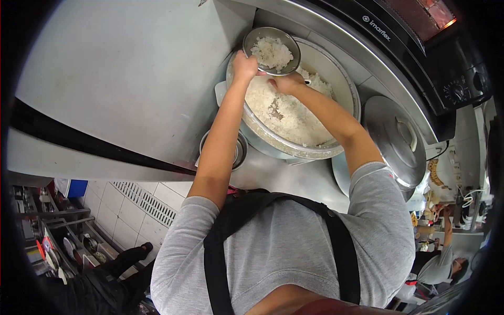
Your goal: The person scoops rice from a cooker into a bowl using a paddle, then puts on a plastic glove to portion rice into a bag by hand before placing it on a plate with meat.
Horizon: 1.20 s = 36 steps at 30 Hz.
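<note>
My left hand [245, 68] grips the rim of a metal bowl [254, 35], tilted above a large pot. Cooked white rice [272, 52] lies inside the bowl. Just below it, my right hand [289, 83] is closed with the thumb extended. A small dark-and-white end [307, 81] shows beside that hand, perhaps a utensil handle; the rest is hidden. The large round metal pot [344, 79] under both hands contains a mass of white rice [294, 118], with a hollow scooped into it.
A round metal lid [396, 139] leans right of the pot. Another metal container [240, 152] stands at its lower left on the steel counter [283, 176]. A black oven [415, 58] is at upper right, a large metal panel [121, 79] at left. Other people appear lower left and right.
</note>
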Motion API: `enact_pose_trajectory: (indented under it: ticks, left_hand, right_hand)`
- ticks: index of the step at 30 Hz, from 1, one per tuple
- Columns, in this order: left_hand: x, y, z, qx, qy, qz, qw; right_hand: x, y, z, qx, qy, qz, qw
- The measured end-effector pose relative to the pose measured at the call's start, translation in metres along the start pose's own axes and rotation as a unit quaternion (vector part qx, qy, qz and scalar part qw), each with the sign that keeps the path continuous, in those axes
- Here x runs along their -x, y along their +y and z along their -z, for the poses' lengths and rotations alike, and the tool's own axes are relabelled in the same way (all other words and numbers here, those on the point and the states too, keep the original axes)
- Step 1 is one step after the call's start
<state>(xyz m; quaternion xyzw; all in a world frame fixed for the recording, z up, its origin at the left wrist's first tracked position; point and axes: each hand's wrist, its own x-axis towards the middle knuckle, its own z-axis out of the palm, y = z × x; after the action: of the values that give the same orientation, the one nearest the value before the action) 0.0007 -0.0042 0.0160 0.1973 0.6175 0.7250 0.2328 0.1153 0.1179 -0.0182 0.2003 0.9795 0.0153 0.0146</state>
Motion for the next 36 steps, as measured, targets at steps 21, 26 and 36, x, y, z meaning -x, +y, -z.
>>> enact_pose_trajectory:
  ticks: [21,26,36]
  left_hand:
    - [0.013,0.012,0.0,-0.037,-0.022,0.01,0.999]
    - [0.012,0.011,0.001,-0.045,-0.026,0.016,0.998]
    - [-0.001,-0.006,0.002,-0.063,-0.08,0.055,0.993]
  right_hand:
    - [0.13,-0.031,0.032,-0.008,-0.158,0.134,0.978]
    - [0.16,0.0,0.035,-0.044,-0.203,0.1,0.973]
    - [0.095,0.037,0.121,-0.211,-0.005,-0.042,0.977]
